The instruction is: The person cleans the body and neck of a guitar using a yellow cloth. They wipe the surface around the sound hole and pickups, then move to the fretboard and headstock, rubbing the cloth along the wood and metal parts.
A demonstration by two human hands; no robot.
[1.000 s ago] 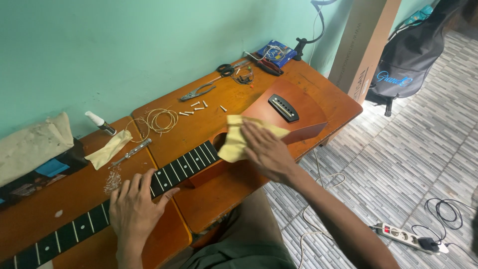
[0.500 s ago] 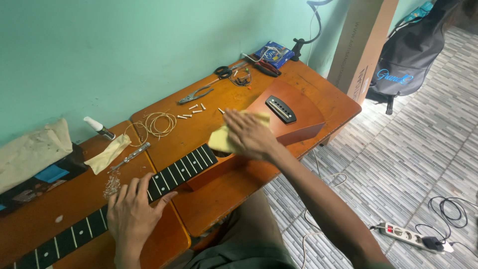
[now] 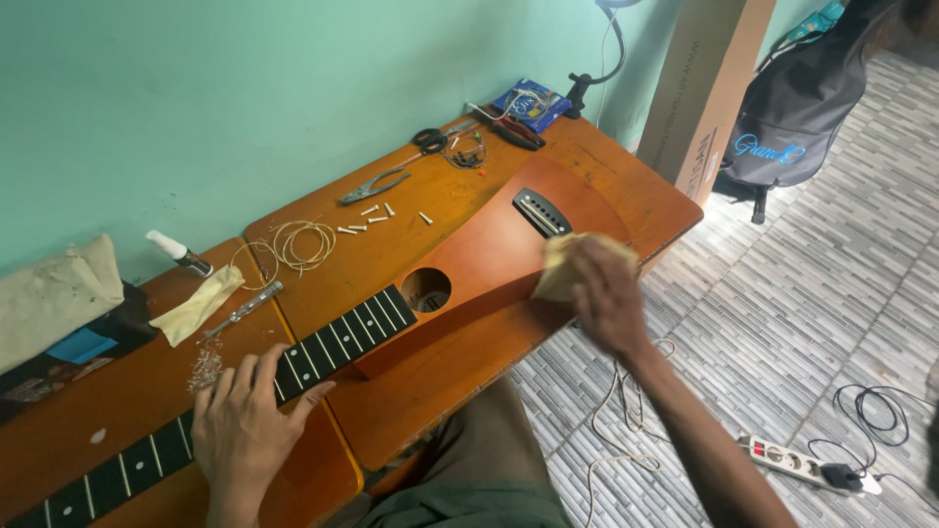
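My right hand (image 3: pixel 602 298) presses a yellow cloth (image 3: pixel 559 266) flat against the guitar body (image 3: pixel 489 259), near the table's (image 3: pixel 430 411) front edge just below the bridge (image 3: pixel 541 212). My left hand (image 3: pixel 245 425) lies across the fretboard (image 3: pixel 342 337), fingers (image 3: pixel 249 372) curled over the neck. Bridge pins (image 3: pixel 377 215) and coiled strings (image 3: pixel 303 242) sit towards the back edge.

A brown wooden surface (image 3: pixel 606 171) stands against the green wall. A stringless guitar (image 3: pixel 489 259) lies flat across it. Behind the guitar lie pliers (image 3: pixel 375 185), small white pins (image 3: pixel 377 213), coiled strings (image 3: pixel 298 242), scissors (image 3: pixel 430 139) and a blue packet (image 3: pixel 531 102). On the left lie a yellow cloth (image 3: pixel 201 305), a small bottle (image 3: pixel 178 251) and a metal tool (image 3: pixel 245 309).
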